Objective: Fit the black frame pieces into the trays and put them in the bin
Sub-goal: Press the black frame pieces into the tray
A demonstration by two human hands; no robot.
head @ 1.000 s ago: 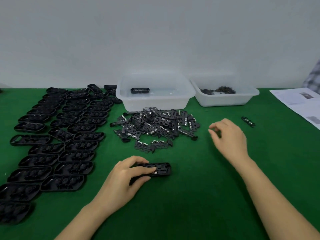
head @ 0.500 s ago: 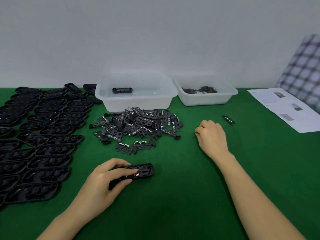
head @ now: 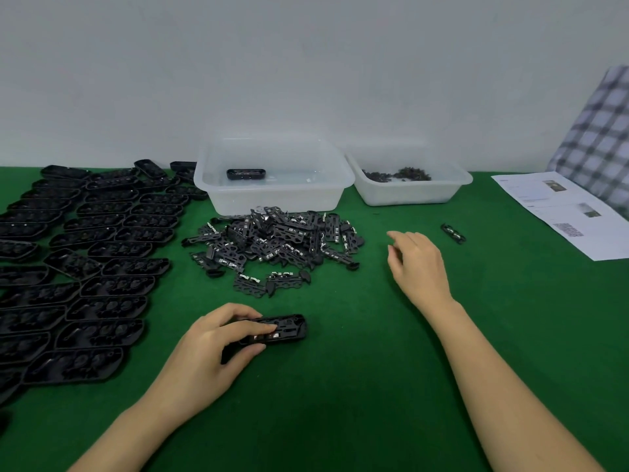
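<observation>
My left hand [head: 218,349] grips a black tray [head: 286,330] with a frame piece seated in it, lying on the green table near the front. A heap of black frame pieces [head: 275,238] lies in the middle. Rows of black trays [head: 85,267] cover the left side. A clear bin [head: 275,195] behind the heap holds one fitted tray [head: 245,173]. My right hand [head: 417,264] hovers right of the heap with fingers loosely curled and nothing in it. One loose frame piece [head: 452,232] lies further right.
A second clear bin [head: 408,194] with small dark parts stands at the back right. Printed paper sheets [head: 565,212] lie at the right edge, beside a checked cloth [head: 599,141]. A white wall closes the table's far side.
My right hand has loosened from a closed fist and its fingers now spread a little toward the heap. The view has shifted slightly. My left hand keeps hold of the tray.
</observation>
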